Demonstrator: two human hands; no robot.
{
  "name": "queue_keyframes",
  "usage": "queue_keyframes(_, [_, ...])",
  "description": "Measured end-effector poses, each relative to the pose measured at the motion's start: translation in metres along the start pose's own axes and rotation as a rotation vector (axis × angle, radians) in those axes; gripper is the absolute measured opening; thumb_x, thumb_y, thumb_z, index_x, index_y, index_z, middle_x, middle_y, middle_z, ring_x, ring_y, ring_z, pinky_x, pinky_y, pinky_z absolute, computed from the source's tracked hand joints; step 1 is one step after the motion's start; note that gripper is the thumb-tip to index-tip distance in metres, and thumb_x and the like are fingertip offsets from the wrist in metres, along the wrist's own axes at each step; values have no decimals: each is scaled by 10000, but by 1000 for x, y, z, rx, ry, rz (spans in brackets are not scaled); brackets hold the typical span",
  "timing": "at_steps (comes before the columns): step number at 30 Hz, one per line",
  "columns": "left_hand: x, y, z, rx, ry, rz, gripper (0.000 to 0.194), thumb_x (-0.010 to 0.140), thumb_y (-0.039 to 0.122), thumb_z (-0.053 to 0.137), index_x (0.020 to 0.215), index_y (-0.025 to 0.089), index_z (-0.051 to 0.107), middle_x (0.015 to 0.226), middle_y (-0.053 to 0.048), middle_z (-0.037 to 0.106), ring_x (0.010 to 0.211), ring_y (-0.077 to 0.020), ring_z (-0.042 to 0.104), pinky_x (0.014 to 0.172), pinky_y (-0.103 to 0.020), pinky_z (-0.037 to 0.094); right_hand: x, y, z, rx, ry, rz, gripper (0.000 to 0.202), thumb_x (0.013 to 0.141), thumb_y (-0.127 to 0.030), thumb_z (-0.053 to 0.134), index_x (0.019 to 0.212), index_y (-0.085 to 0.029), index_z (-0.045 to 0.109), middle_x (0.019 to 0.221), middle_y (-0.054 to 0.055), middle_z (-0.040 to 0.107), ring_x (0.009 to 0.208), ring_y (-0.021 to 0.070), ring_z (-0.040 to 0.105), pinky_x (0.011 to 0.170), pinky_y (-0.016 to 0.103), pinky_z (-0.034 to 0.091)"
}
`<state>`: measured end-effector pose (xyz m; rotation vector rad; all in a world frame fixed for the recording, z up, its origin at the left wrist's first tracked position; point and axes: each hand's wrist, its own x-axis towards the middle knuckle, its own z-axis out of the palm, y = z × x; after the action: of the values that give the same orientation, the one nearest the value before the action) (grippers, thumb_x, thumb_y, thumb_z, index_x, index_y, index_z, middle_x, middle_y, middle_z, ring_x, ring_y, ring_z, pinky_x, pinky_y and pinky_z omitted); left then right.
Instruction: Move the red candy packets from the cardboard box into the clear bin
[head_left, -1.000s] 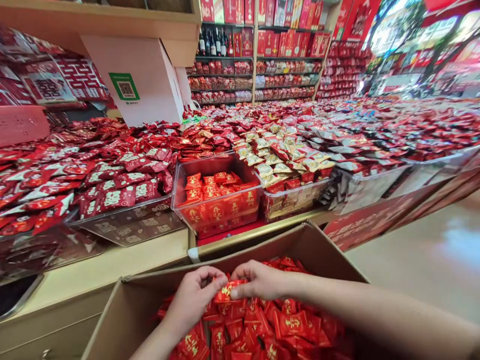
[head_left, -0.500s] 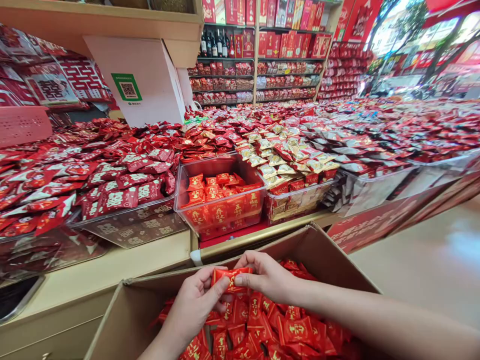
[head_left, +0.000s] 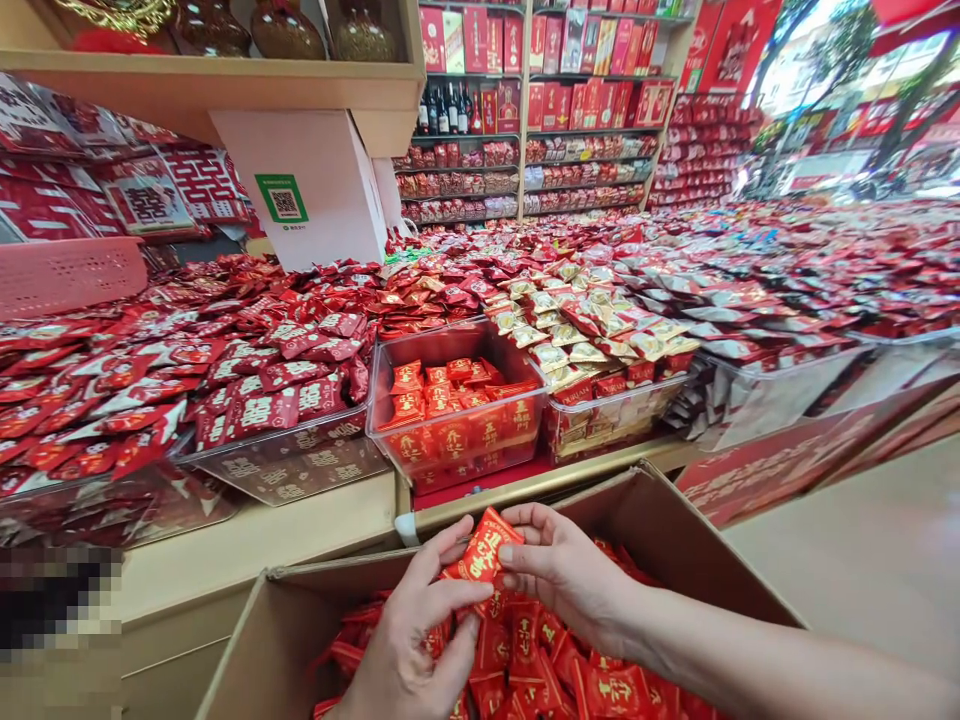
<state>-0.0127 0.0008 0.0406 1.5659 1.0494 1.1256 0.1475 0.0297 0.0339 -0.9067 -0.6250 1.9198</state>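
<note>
Tilting up from level, the gold-lettered red packet (head_left: 480, 552) is displaying its print above the cardboard box (head_left: 296, 612); the right hand (head_left: 559, 572) is pinching it, the left hand (head_left: 420, 612) spreading open, perhaps touching.

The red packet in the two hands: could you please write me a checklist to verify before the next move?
1. Red packet held: ok, the right hand has its thumb on the printed face.
2. Left hand gripping too: cannot tell; its fingers are around the packet's lower end.
3. Packet's ends fully visible: not ok, fingers partly cover the packet.
4. Cardboard box open: ok, many red packets show inside.
5. Clear bin not overfilled: ok, its contents lie below the back rim.
</note>
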Motion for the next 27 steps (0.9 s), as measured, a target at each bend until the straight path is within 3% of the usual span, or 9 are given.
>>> queue_keyframes(3, [0,-4,8,-254,110,-180,323,664,217,591,986,247,575,1286,-77,390,1060,-274,456,878,-362,375,3,0,-3,-57,-5,-34,396,516,-162,684,832,-151,445,668,-19,549,578,74,516,577,214,404])
queue_keyframes(6, [3,-7,13,-397,137,-337,423,659,231,612,1062,250,483,1142,-86,555,931,-242,554,807,-366,426,7,4,-5,-145,-76,-86,375,550,-182,668,842,-158,434,677,-16,545,576,76,504,574,222,399])
queue_keyframes(9, [6,-9,14,-470,105,-403,471,615,212,658,1052,186,485,947,-105,665,861,-250,588,726,-353,461,7,8,-7,-322,-138,-191,355,603,-205,633,886,-179,420,767,7,540,645,97,506,606,243,405])
queue_keyframes(13, [9,-12,10,-474,189,-471,474,565,209,698,994,154,506,840,-98,694,723,-233,624,543,-282,482,1,4,-9,-829,-85,-550,260,710,-236,524,954,-221,435,907,52,493,758,127,487,676,266,412])
queue_keyframes(16, [9,-15,9,-507,225,-538,438,545,226,711,938,154,529,790,-89,701,694,-231,626,447,-233,452,-5,2,-7,-1264,-249,-852,294,691,-319,544,956,-211,475,1020,82,456,893,164,450,750,276,402])
queue_keyframes(19, [8,-17,10,-605,194,-565,369,543,230,713,875,159,568,808,-85,697,737,-236,624,487,-243,460,-4,5,-4,-1624,-389,-1096,377,680,-393,542,975,-167,480,989,89,502,850,178,447,711,298,412])
queue_keyframes(22, [6,-17,9,-629,169,-586,365,557,261,699,894,171,592,887,-84,680,783,-243,612,536,-279,472,-4,6,2,-1856,-366,-1234,171,767,-254,453,884,-142,509,887,72,555,736,146,451,634,273,411])
queue_keyframes(27, [6,-4,-4,-776,142,-570,384,632,402,604,962,208,580,837,-54,691,782,-220,610,635,-306,457,-23,-24,17,-1882,-338,-1418,177,799,-166,373,710,-131,522,909,65,573,683,123,449,598,238,397])
